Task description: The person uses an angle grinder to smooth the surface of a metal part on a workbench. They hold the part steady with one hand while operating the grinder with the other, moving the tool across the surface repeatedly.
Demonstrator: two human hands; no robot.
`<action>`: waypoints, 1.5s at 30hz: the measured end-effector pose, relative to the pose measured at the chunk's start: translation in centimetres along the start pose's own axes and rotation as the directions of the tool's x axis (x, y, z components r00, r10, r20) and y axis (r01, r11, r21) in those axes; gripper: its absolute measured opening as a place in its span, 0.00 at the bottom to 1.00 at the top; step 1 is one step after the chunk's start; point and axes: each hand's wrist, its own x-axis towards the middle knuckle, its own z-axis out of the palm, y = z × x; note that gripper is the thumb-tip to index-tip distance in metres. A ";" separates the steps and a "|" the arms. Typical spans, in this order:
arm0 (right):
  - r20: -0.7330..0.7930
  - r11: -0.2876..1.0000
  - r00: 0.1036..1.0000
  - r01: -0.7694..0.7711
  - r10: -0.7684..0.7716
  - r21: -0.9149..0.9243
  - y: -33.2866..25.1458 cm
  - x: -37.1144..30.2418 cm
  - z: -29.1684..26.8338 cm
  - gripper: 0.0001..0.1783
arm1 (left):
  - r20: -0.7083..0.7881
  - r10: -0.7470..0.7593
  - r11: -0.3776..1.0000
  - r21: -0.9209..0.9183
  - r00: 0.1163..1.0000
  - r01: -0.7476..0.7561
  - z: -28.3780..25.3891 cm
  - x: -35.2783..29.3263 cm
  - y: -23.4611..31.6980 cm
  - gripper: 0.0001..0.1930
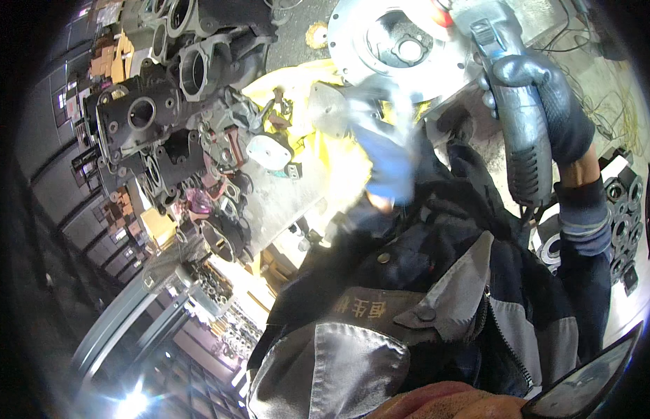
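Observation:
My right hand (568, 112), in a dark glove, wraps round the body of a grey corded power grinder (522, 143). Its vent slots point down toward me, and its far end reaches the top of the picture beside a round silvery metal flange (360, 59) with a large centre opening and small rim holes. My left hand (386, 157), in a blue glove, is smeared by motion just below the flange, so its fingers cannot be read. Next to it lie a grey metal plate (328, 109) and bright yellow cloth or sheeting (325, 157). A white oval part (269, 151) rests nearby.
Dark cast housings (140, 115) crowd the left side, with several small gaskets and fittings (224, 150) beside them. Stacked round metal parts (622, 223) stand at right. Thin cables (604, 115) trail across the surface there. A small toothed brass-coloured part (316, 35) lies left of the flange.

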 end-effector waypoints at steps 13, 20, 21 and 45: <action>0.446 0.917 0.893 0.220 -0.052 -0.332 0.5 7.0 -4.0 0.29 | 0.475 0.246 0.958 0.013 0.845 -0.286 7.3 -6.0 3.5 0.25; 0.398 0.875 0.917 0.160 0.040 -0.457 -0.8 10.3 -2.9 0.24 | 0.723 -0.465 -0.150 -0.633 0.511 0.759 8.9 -2.2 6.2 0.23; 0.388 0.884 0.919 0.122 0.071 -0.451 -0.4 10.6 -2.9 0.24 | 0.717 -0.472 -0.113 -0.626 0.512 0.772 8.9 -1.8 6.0 0.23; -0.044 0.764 0.817 -0.518 0.576 0.385 2.1 7.7 5.9 0.28 | 0.778 -0.541 0.189 -0.257 0.319 0.948 0.8 1.2 5.6 0.21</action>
